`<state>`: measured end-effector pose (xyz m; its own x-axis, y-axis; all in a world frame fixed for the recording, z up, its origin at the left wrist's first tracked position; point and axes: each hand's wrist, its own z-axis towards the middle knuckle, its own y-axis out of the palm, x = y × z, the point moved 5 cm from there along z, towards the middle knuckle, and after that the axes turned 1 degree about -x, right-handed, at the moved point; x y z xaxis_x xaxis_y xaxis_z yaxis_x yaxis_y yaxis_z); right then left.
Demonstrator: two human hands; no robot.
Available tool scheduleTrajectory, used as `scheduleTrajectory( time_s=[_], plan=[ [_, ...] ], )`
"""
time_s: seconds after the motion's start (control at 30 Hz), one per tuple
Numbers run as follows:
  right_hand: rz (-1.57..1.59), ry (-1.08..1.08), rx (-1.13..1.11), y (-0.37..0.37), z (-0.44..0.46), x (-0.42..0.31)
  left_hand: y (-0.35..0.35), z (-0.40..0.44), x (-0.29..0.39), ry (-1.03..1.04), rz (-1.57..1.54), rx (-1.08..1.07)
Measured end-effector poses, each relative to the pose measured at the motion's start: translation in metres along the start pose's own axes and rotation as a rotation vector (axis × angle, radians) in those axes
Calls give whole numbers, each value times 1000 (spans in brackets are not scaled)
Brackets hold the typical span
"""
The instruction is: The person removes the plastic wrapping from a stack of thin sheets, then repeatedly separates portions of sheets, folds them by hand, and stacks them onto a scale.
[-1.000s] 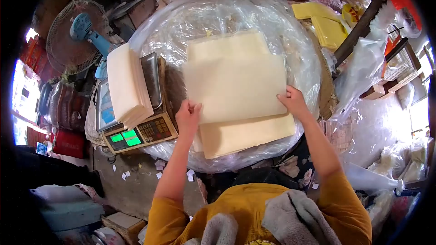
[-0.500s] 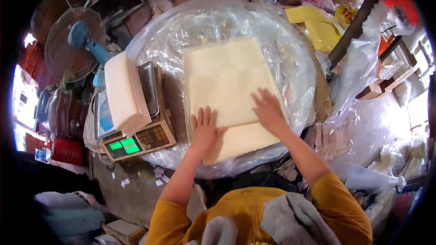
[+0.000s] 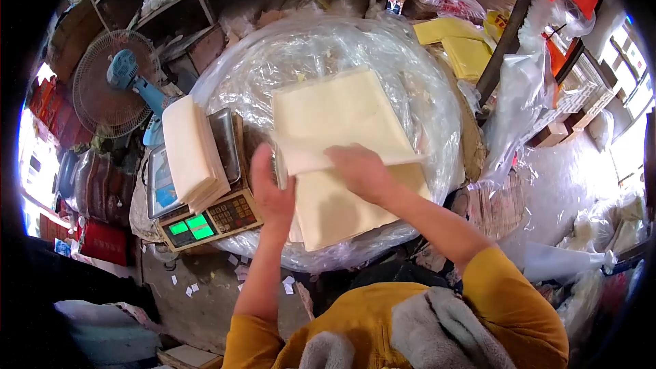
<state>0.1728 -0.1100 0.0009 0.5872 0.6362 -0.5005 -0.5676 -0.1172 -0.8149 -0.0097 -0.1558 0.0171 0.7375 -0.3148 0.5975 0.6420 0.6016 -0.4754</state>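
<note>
Cream sheets point(image 3: 335, 113) lie stacked on a round surface wrapped in clear plastic point(image 3: 437, 109). The upper sheet's near edge looks raised over a lower sheet point(image 3: 348, 212). My right hand point(image 3: 359, 172) is on that near edge with its fingers bent together; motion blur hides whether they pinch the paper. At the left border of the stack is my left hand point(image 3: 272, 181), upright, thumb apart from the fingers, with nothing in it.
Left of the stack, a scale point(image 3: 215, 222) with green displays carries a folded pile of pale sheets point(image 3: 191, 150). A fan point(image 3: 123, 72) stands behind it. Yellow packets point(image 3: 465, 55) lie at the back right, beside hanging clear plastic point(image 3: 523, 109).
Both hands first let go of the upper sheet and lay flat on it. Since then my left hand has moved left off the paper, and my right hand has moved left along the near edge.
</note>
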Motion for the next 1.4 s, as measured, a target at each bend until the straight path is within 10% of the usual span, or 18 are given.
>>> scheduleTrajectory(
  time_s=[0.1,0.2,0.3,0.37,0.47,0.57,0.7,0.87,1.2,1.3,1.4],
  plan=[
    [-107,-441,218,-52,-27,-31,23,-42,-100,-549,-655,80],
    [-109,-317,103,-25,-66,13,28,-64,-91,-477,-795,-95],
    [188,-159,-42,21,-111,91,25,-84,-70,215,-256,-520],
    [371,-63,-91,16,-115,93,37,-104,-85,-3,-379,-754],
    [656,689,-150,27,-114,125,40,-97,-91,-772,-267,-748],
    [536,725,-101,43,-105,152,45,-82,-76,-791,-132,-540],
    [459,685,12,37,-89,133,80,-85,-54,163,499,-563],
    [-309,280,-31,12,-62,76,93,-98,-53,139,415,-780],
    [12,11,-383,7,-81,115,45,-43,-80,-59,-3,-846],
    [441,588,-208,0,-81,133,51,-37,-89,-718,-545,-484],
    [187,761,-91,3,-58,137,80,-27,-90,-404,-52,-309]
  ],
)
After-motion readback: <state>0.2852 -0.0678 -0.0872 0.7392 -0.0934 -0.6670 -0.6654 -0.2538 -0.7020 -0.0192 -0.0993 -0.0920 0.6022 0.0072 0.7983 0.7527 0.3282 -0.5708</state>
